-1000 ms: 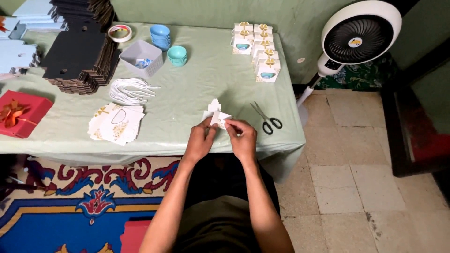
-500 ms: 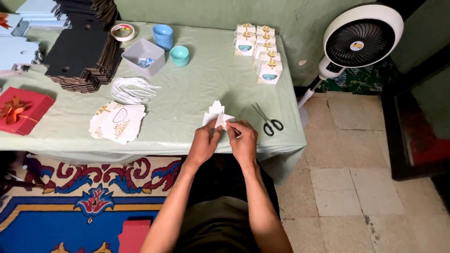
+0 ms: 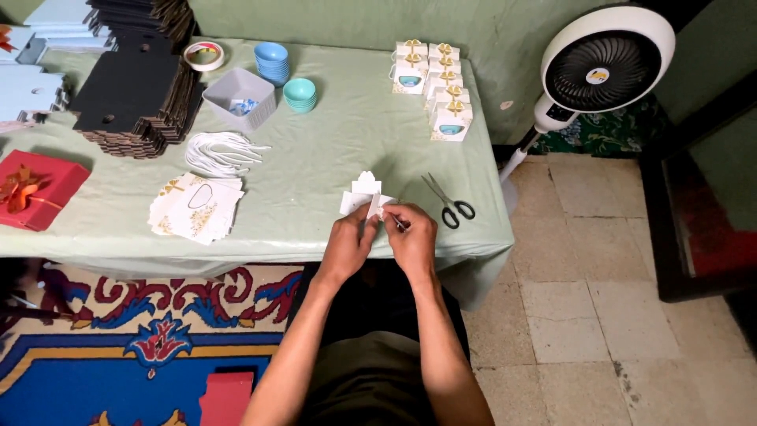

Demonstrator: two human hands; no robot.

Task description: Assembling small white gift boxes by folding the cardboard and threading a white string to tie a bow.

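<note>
Both my hands hold a small white cardboard box blank [image 3: 364, 195], partly folded, over the near edge of the table [image 3: 331, 150]. My left hand [image 3: 349, 241] grips its lower left side. My right hand [image 3: 410, 234] pinches its right flap, fingers closed on the card. A pair of black-handled scissors [image 3: 449, 202] lies on the cloth just right of my right hand. A pile of flat white printed box blanks [image 3: 195, 207] lies to the left of my left hand.
Several finished small white boxes with gold bows [image 3: 432, 87] stand at the back right. White cords [image 3: 222, 152], a grey tray [image 3: 240, 96], blue bowls [image 3: 273, 61], teal bowls [image 3: 300, 93], a tape roll [image 3: 203, 54], black card stacks [image 3: 136, 95], a red gift box [image 3: 35, 189]. A standing fan [image 3: 603, 71] is right of the table.
My hands have lowered slightly toward the table edge with the white box blank; the fingers keep working its flaps. Nothing else on the table moved.
</note>
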